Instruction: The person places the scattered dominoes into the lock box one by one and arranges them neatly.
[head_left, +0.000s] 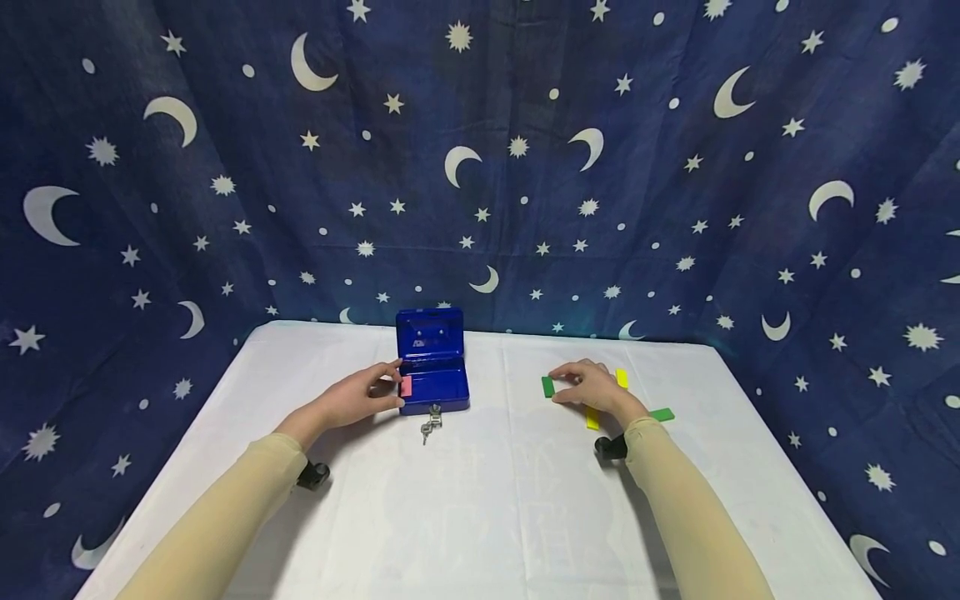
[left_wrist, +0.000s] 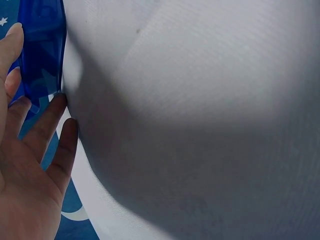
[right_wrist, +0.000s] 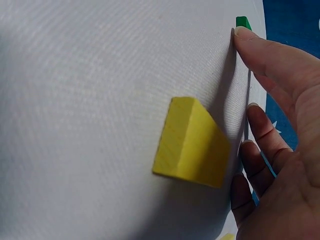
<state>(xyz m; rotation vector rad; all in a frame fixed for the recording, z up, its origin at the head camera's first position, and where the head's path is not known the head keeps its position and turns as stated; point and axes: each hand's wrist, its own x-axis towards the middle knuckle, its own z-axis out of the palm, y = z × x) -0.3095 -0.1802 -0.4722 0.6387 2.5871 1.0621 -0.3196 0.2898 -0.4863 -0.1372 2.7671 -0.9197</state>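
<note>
A blue metal cash box stands with its lid raised near the back of the table. Inside, against its left end, lies a pink block. My left hand is at that end, thumb near the front corner and index finger near the hinge side, touching the box; the other fingers spread loosely in the left wrist view. To the right, my right hand pinches a green block between thumb and index finger at the table surface. In the right wrist view the thumb covers most of that green block.
One yellow block lies beneath the right hand, another yellow block behind it. A second green block lies beside the right wrist. Keys hang from the box's front lock. A starry blue curtain borders the white table.
</note>
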